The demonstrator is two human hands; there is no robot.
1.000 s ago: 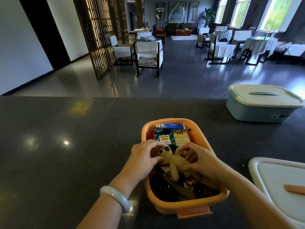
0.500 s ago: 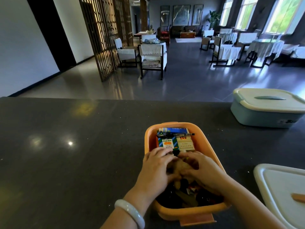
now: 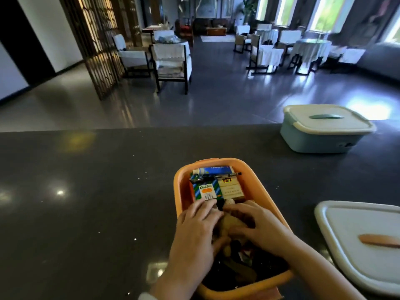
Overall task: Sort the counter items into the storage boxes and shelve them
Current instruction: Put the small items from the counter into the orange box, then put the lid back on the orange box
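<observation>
An open orange storage box (image 3: 179, 191) stands on the dark counter in front of me. At its far end lie a blue-and-white tube (image 3: 213, 169), a black pen (image 3: 216, 176), a green "Golden" packet (image 3: 205, 191) and a cream packet (image 3: 231, 189). My left hand (image 3: 194, 232) and my right hand (image 3: 259, 228) are both inside the box, pressed over a small tan plush bear (image 3: 227, 224) that is mostly hidden under them. Dark items fill the near end of the box.
A pale blue box with a white lid (image 3: 324, 131) stands closed at the counter's far right edge. A loose white lid with an orange handle (image 3: 363, 241) lies at the right. The dark counter (image 3: 86, 202) stretches to the left. Chairs and tables fill the room beyond.
The plush bear lay exposed between my hands a second ago; both hands have since closed over it and pushed it down into the box. The view has tilted up slightly.
</observation>
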